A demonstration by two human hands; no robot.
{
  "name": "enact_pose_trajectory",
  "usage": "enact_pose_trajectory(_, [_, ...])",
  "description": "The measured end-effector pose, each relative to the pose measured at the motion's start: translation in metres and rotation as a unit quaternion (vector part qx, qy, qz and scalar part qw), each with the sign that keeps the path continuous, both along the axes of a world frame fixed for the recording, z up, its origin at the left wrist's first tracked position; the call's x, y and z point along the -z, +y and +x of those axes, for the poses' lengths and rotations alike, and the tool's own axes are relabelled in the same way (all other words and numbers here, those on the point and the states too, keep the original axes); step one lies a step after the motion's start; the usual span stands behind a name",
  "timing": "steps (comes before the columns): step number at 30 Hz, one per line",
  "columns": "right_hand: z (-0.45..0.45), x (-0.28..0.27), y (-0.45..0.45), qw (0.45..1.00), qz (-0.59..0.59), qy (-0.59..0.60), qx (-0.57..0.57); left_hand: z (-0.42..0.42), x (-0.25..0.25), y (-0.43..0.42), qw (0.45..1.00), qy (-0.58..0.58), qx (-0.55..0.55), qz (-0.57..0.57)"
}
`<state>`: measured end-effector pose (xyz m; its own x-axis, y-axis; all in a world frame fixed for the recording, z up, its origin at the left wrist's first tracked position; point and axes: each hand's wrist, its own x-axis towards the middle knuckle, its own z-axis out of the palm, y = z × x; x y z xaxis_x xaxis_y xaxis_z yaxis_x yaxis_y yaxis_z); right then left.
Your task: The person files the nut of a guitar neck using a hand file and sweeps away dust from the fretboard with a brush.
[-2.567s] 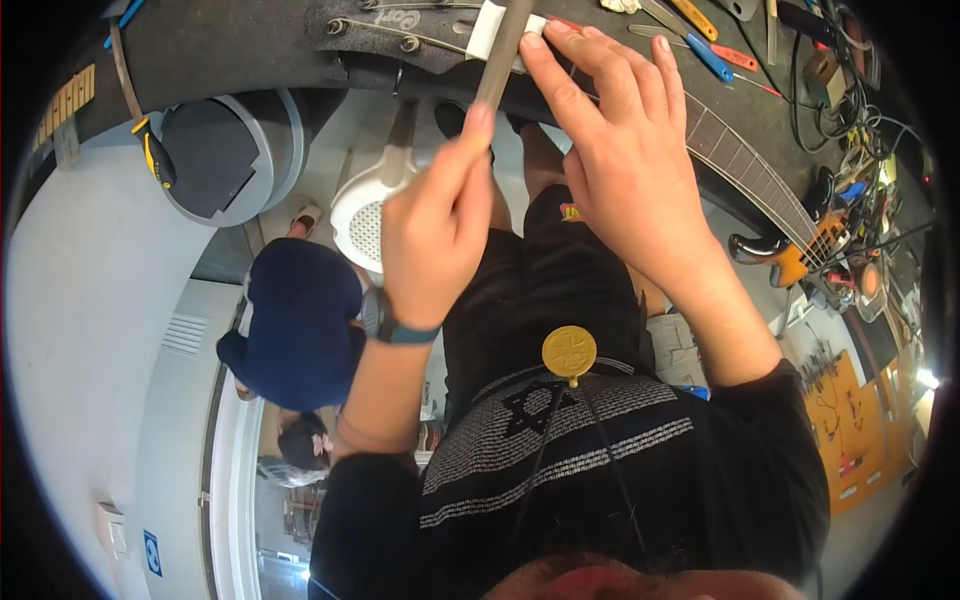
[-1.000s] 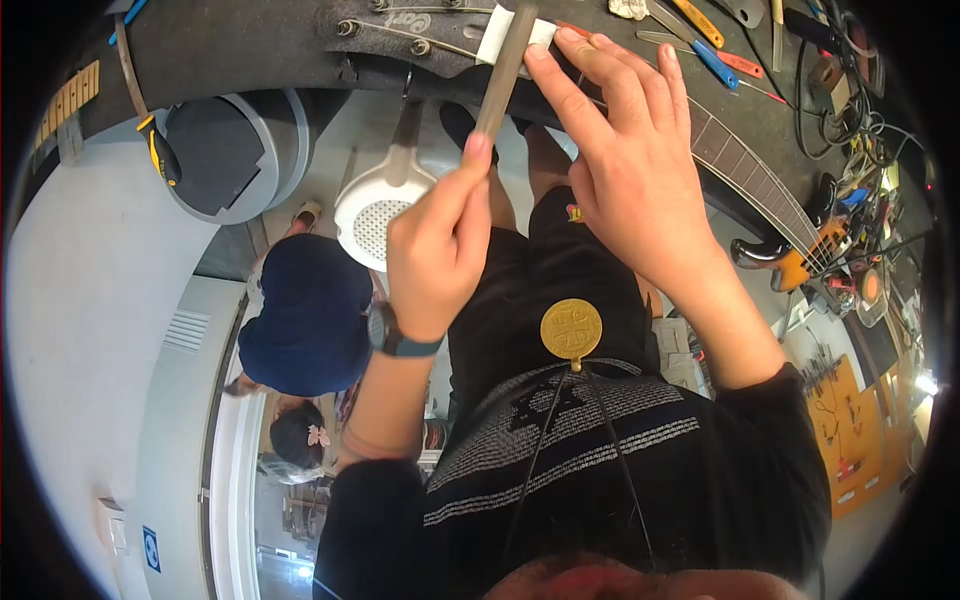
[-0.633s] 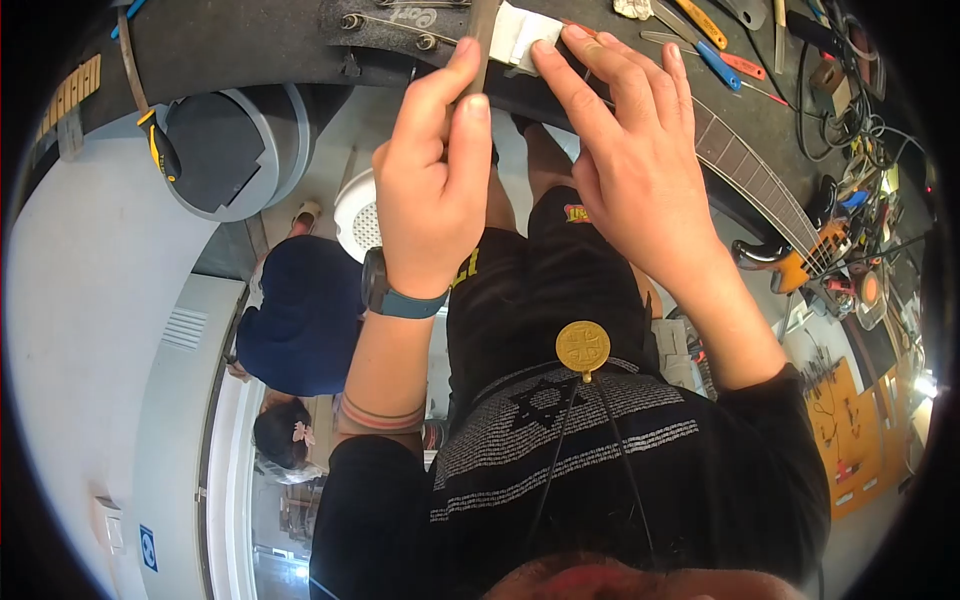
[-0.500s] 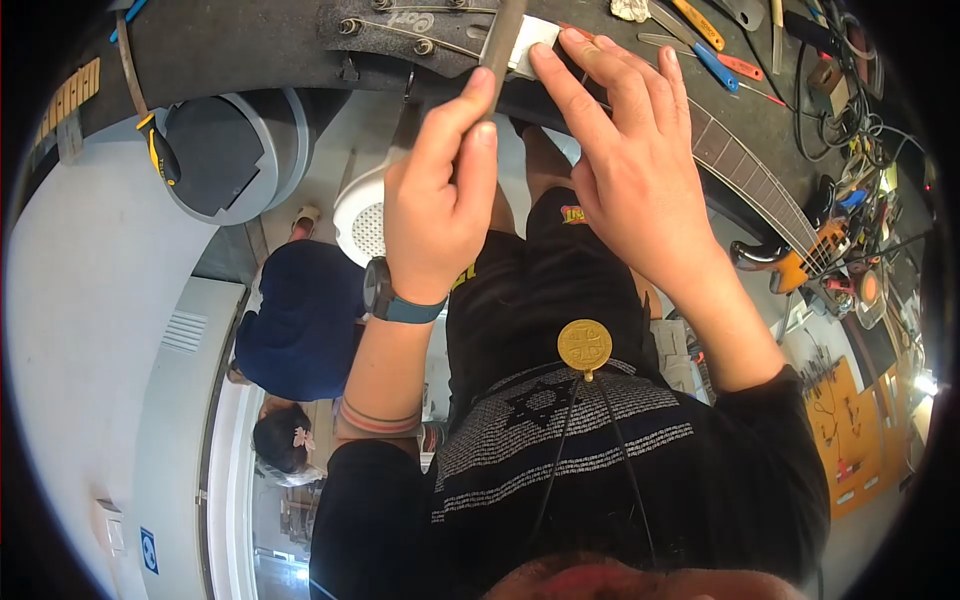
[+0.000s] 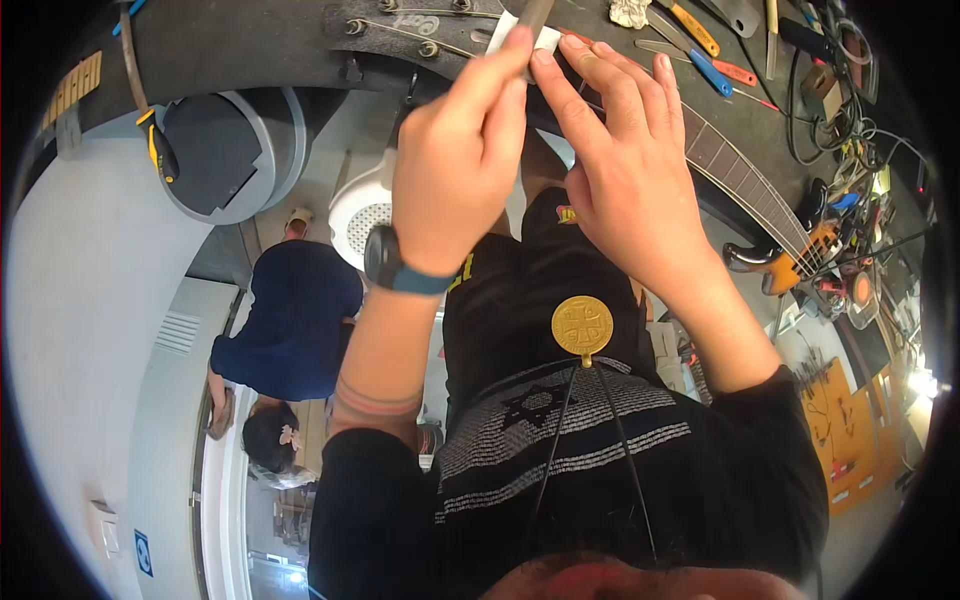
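Note:
My left hand (image 5: pixel 455 175) is closed round a grey metal bar (image 5: pixel 537 14), with thumb and index finger near its lower end. The bar slants across a white strip (image 5: pixel 547 39) by the dark headstock (image 5: pixel 400 28) of a stringed instrument. My right hand (image 5: pixel 640 190) lies over the neck with fingers stretched out, index fingertip at the strip's right edge. Beyond that hand, the fretboard (image 5: pixel 740 165) runs down to a sunburst body (image 5: pixel 790 268). Fingers cover part of the neck.
Blue-and-orange-handled tools (image 5: pixel 710 75), crumpled material (image 5: pixel 630 12) and tangled cables (image 5: pixel 845 125) lie on the dark bench (image 5: pixel 230 40). A yellow-black handled tool (image 5: pixel 157 145) hangs over its edge above a round grey bin (image 5: pixel 215 160). Another person (image 5: pixel 300 320) is bent over at left.
My left hand has moved up and to the right with the bar, closer to my right hand. The right hand has barely moved. The other person has shifted slightly.

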<state>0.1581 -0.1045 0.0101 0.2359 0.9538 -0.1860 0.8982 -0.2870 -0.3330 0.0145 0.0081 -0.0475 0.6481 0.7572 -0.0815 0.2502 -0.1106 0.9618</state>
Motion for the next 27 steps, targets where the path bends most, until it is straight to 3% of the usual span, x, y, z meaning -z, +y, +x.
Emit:
enact_pose_trajectory(1, [0.000,-0.001,0.001,1.000,0.005,0.000,-0.001,0.007,-0.005,0.005,0.999,-0.018,-0.017,-0.020])
enact_pose_trajectory(2, [0.004,-0.001,0.003,1.000,0.012,0.006,-0.004,-0.001,-0.011,0.003,0.990,-0.050,-0.050,-0.124])
enact_pose_trajectory(4, [0.006,-0.004,0.001,0.999,0.026,0.023,-0.005,-0.030,-0.031,-0.001,0.978,-0.055,-0.099,-0.178])
enact_pose_trajectory(11, [-0.007,-0.056,-0.042,0.993,0.062,0.102,0.024,-0.122,-0.079,-0.005,0.946,-0.023,-0.167,-0.277])
enact_pose_trajectory(15, [-0.016,-0.086,-0.094,0.977,-0.023,0.190,0.097,-0.127,-0.106,-0.009,0.913,-0.070,-0.135,-0.377])
enact_pose_trajectory(17, [-0.021,-0.101,-0.121,0.987,-0.043,0.134,0.074,-0.104,-0.123,-0.019,0.872,-0.113,-0.142,-0.455])
enact_pose_trajectory(18, [-0.019,-0.112,-0.136,0.990,-0.035,0.129,0.054,-0.102,-0.108,-0.021,0.844,-0.143,-0.127,-0.501])
enact_pose_trajectory(20, [-0.024,-0.086,-0.162,0.978,-0.114,0.132,0.118,-0.086,-0.092,-0.031,0.867,-0.137,-0.056,-0.475])
enact_pose_trajectory(21, [-0.025,-0.079,-0.176,0.978,-0.085,0.147,0.120,-0.070,-0.095,-0.042,0.871,-0.134,-0.053,-0.470])
enact_pose_trajectory(22, [-0.026,-0.064,-0.192,0.977,-0.010,0.168,0.129,-0.052,-0.099,-0.052,0.871,-0.142,-0.023,-0.470])
enact_pose_trajectory(25, [-0.016,-0.090,-0.203,0.952,-0.018,0.263,0.158,-0.010,-0.116,-0.087,0.872,-0.158,0.033,-0.462])
enact_pose_trajectory(27, [-0.001,-0.093,-0.209,0.881,-0.009,0.422,0.214,0.016,-0.116,-0.106,0.871,-0.171,0.072,-0.455])
